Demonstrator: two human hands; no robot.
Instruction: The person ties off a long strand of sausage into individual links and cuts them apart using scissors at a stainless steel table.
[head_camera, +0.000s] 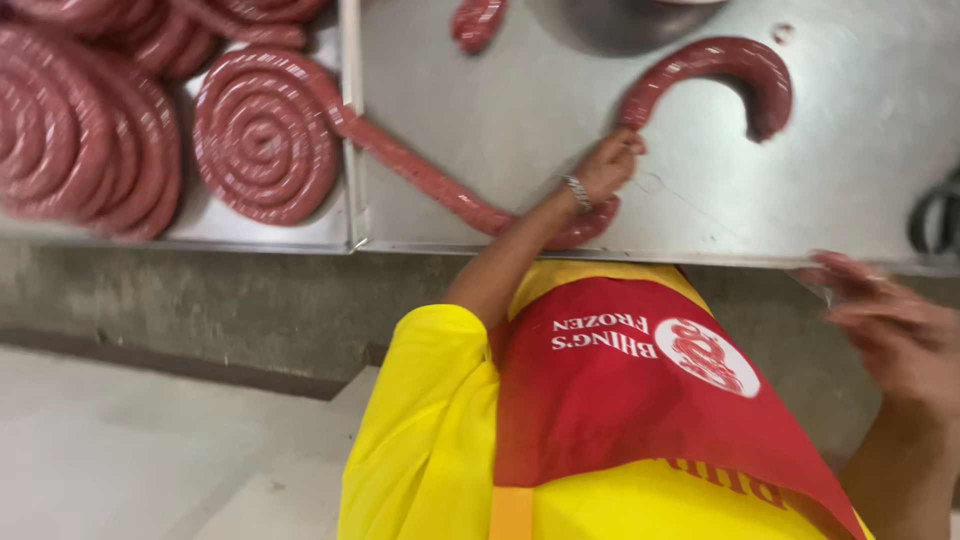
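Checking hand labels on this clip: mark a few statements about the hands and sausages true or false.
1. The left hand pinches the long red sausage rope. True.
2. Red spiral sausage coils lie in the flat steel tray. True.
3. The right hand rests on a coil. False: it is blurred, near the steel table front edge.
4. The rope is cut off from the coils. False: it runs from one coil over the tray rim to the left hand.

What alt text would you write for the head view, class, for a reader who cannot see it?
The left hand grips a long red sausage on a steel table; it runs from a coil on a tray. The blurred right hand hovers at the table's edge.
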